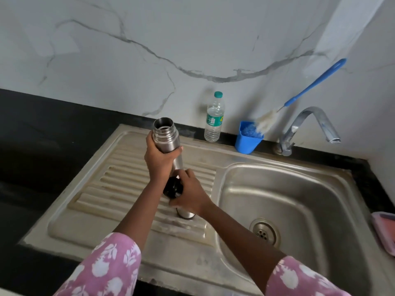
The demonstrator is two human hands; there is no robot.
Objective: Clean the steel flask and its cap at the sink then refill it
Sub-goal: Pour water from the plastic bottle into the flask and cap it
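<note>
Black cap (pixel 173 188) off; washing not yet begun.
Left hand (pixel 159 159) grips steel flask (pixel 165 138); right hand (pixel 190 193) holds black cap; likely next: tap (pixel 307 124).

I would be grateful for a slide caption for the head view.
Over the sink drainboard, the left hand grips the open steel flask while the right hand holds its black cap.

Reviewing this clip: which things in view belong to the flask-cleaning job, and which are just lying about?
In the job: steel flask in left hand; black cap in right hand; sink; tap; bottle brush, probably.
Lying about: plastic water bottle; blue cup; pink tray.
</note>
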